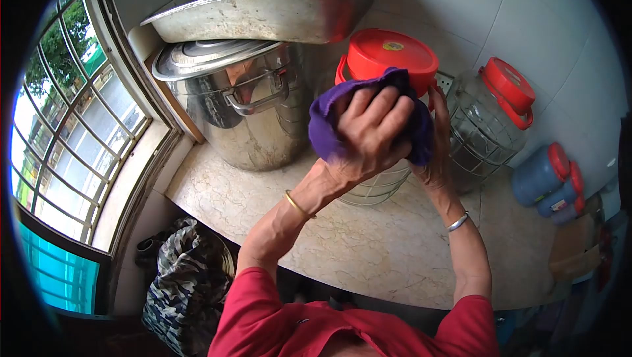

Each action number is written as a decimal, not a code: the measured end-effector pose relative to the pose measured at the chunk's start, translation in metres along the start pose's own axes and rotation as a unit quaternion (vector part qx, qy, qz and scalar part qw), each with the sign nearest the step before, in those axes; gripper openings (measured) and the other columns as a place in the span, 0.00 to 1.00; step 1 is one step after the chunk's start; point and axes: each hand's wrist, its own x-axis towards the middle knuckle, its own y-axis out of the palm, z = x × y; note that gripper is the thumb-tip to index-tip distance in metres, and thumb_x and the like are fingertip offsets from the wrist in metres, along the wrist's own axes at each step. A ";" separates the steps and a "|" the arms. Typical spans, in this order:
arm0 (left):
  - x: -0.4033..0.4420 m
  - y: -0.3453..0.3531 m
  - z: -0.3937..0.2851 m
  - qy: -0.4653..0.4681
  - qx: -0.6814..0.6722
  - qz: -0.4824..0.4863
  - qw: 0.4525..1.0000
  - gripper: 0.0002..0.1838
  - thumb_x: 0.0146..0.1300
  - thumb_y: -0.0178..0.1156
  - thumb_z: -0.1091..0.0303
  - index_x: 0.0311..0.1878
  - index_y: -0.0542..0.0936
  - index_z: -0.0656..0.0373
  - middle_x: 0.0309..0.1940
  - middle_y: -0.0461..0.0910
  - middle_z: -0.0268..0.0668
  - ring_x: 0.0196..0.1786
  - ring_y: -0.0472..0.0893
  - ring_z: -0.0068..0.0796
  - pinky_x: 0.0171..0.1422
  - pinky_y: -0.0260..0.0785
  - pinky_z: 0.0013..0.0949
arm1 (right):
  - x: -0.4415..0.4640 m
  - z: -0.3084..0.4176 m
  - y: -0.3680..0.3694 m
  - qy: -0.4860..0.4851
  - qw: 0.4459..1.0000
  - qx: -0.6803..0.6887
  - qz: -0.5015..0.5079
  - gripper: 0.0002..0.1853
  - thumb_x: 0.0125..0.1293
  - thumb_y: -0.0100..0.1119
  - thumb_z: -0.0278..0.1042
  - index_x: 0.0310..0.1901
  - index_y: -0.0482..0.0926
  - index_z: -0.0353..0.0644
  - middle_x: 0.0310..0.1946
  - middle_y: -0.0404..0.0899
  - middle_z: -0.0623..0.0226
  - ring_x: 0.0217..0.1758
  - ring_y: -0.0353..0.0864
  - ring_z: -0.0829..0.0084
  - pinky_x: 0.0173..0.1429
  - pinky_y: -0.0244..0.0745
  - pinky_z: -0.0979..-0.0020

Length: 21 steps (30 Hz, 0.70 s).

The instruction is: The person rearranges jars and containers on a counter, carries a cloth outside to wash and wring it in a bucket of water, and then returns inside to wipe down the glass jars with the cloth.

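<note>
My left hand [372, 127], with a gold bangle at the wrist, presses a bunched purple cloth [322, 120] against the front of a large jar [375, 189] with a red lid [392, 57]. Its fingers are bent into the cloth. On the jar's right side, just under the lid, my right hand [436, 150] grips with fingers reaching up; a silver bangle is on that wrist. The cloth and hands hide most of the jar's body. The jar stands upright on the marble-patterned counter [316, 252].
A big steel pot [250, 120] with a lid stands left, a steel tray [263, 18] resting above it. To the right are another red-lidded glass jar [477, 127] and blue containers [540, 176]. A barred window [72, 113] and camouflage cloth [181, 284] lie left.
</note>
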 end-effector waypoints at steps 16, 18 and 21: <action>-0.048 -0.061 -0.007 -0.295 -0.089 -0.009 0.951 0.21 0.53 0.63 0.68 0.51 0.75 0.65 0.40 0.81 0.48 0.43 0.82 0.44 0.50 0.74 0.38 | -0.111 0.053 -0.028 0.192 0.957 0.215 -0.010 0.48 0.57 0.62 0.60 0.71 0.51 0.41 0.72 0.44 0.44 0.76 0.44 0.47 0.76 0.45 0.52; -0.043 -0.053 -0.040 -0.190 -0.163 0.025 0.968 0.23 0.53 0.64 0.68 0.52 0.75 0.67 0.45 0.78 0.50 0.48 0.80 0.48 0.53 0.72 0.39 | -0.098 0.084 -0.039 0.226 0.893 0.390 0.020 0.49 0.56 0.64 0.58 0.71 0.51 0.39 0.72 0.47 0.47 0.75 0.48 0.51 0.75 0.48 0.55; -0.014 -0.039 -0.087 -0.216 -0.334 0.089 0.913 0.26 0.54 0.64 0.66 0.55 0.74 0.66 0.55 0.73 0.52 0.55 0.77 0.47 0.58 0.69 0.40 | -0.097 0.116 -0.031 0.373 0.806 0.447 -0.111 0.39 0.57 0.64 0.45 0.67 0.60 0.36 0.63 0.64 0.58 0.65 0.65 0.64 0.69 0.58 0.64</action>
